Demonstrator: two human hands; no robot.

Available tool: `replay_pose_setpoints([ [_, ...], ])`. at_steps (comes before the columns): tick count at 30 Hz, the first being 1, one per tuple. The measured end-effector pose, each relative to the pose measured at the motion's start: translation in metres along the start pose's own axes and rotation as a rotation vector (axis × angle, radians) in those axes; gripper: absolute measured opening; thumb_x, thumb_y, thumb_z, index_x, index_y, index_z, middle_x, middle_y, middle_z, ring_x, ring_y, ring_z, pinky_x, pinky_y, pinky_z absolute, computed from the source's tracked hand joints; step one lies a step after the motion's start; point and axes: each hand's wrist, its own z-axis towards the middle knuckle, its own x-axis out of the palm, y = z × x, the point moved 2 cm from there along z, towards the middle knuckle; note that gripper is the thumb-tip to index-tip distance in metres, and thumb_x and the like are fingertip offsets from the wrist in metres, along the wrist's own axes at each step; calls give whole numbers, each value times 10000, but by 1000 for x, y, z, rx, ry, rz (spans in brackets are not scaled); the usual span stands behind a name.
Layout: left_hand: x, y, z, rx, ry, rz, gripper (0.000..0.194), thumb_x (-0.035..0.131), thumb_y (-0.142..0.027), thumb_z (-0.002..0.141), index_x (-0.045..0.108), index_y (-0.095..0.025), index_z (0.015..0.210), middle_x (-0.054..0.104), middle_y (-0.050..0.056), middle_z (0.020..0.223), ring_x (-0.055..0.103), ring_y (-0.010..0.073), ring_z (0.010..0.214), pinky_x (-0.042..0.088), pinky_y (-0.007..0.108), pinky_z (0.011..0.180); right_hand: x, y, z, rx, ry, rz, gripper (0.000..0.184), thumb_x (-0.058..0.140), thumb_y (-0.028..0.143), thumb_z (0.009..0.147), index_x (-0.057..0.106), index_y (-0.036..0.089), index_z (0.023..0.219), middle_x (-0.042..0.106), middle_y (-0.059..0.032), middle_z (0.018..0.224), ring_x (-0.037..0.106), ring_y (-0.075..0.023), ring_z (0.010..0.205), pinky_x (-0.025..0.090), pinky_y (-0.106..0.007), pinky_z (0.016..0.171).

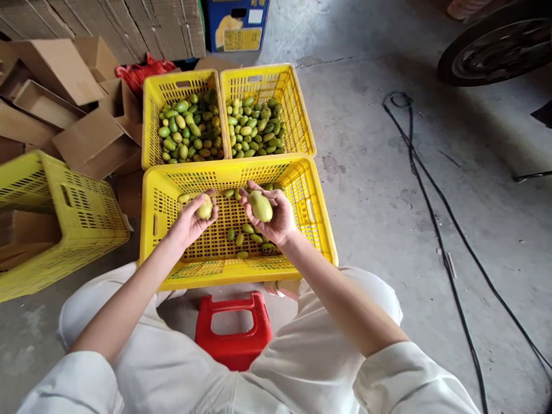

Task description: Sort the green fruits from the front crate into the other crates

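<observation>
My left hand [188,223] is closed around a pale green oval fruit [204,208], which looks like a small mango. A similar yellow-green fruit [261,207] lies in my right hand [282,218], with the fingers curled about it. Both hands are over the large yellow plastic crate [150,253] in front of my knees, a short gap between them. On this crate's slatted floor several loose green fruits [240,238] lie scattered, mostly toward the right; my right hand and forearm hide part of them.
Beyond stand two yellow crates, the left [149,115] and right [297,109], both holding many green fruits. Cardboard boxes [88,135] and another yellow crate [90,207] are at left. A red stool [233,348] sits between my legs. Black cable [435,224] crosses the right floor.
</observation>
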Motion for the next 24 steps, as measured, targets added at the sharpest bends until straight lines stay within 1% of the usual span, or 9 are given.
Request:
replay_pose_setpoints([
  [3, -4, 1, 1, -27, 54, 24, 233, 780, -152, 717, 547, -152, 737, 535, -45, 643, 493, 18, 481, 387, 95, 404, 0, -2, -1, 45, 21, -103, 345, 660, 102, 727, 555, 210, 1036, 682, -15, 911, 676, -117, 755, 592, -195, 625],
  [6, -9, 16, 3, -204, -8, 140, 236, 765, -179, 745, 533, -146, 720, 530, -38, 615, 458, 20, 417, 292, 103, 328, -9, -19, 0, 202, 7, -293, 384, 758, 48, 647, 554, 197, 936, 616, 49, 692, 558, -65, 507, 450, -128, 419],
  [9, -11, 37, 1, -453, -168, 212, 224, 658, -281, 856, 537, -142, 729, 512, -20, 559, 422, 40, 357, 249, 126, 299, -17, -33, 2, 263, -52, -380, 317, 813, 228, 689, 516, 186, 794, 543, 66, 570, 381, -28, 374, 223, -107, 317],
  [11, -9, 46, -1, -524, -249, 146, 232, 564, -315, 905, 551, -139, 754, 535, 10, 567, 468, 77, 376, 316, 158, 313, -17, -34, 4, 256, -60, -352, 278, 714, 382, 802, 521, 184, 774, 547, 40, 565, 378, -43, 373, 231, -129, 319],
  [13, -4, 46, -1, -469, -271, 49, 164, 512, -248, 911, 575, -134, 811, 599, 55, 644, 575, 132, 481, 453, 216, 392, -14, -27, 5, 218, -45, -263, 228, 560, 402, 886, 556, 184, 820, 591, 2, 622, 486, -92, 453, 379, -174, 378],
  [15, -1, 37, 0, -329, -254, 1, 76, 523, -148, 880, 595, -130, 867, 652, 80, 745, 654, 162, 630, 554, 260, 531, -8, -16, 6, 147, -14, -181, 167, 474, 317, 887, 581, 192, 915, 645, -28, 733, 606, -156, 624, 530, -263, 530],
  [17, -1, 25, 2, -180, -191, 15, 60, 592, -95, 839, 604, -134, 882, 673, 77, 819, 675, 152, 723, 572, 243, 614, -2, -7, 5, 65, 24, -159, 196, 468, 243, 842, 578, 213, 1002, 670, -35, 839, 650, -195, 776, 580, -345, 665],
  [21, -7, 11, 6, -47, -31, 67, 193, 747, -85, 726, 576, -148, 788, 613, -2, 721, 577, 52, 558, 427, 118, 459, 3, -3, 2, -36, 68, -209, 305, 626, 205, 753, 559, 242, 1048, 657, -2, 878, 659, -178, 815, 579, -324, 683],
  [24, -12, 22, 6, -184, -26, 126, 181, 740, -140, 755, 559, -141, 744, 552, -28, 619, 456, 18, 413, 284, 106, 349, -3, -15, 1, 146, 73, -309, 409, 763, 173, 639, 554, 229, 986, 623, 36, 768, 639, -133, 666, 520, -223, 521],
])
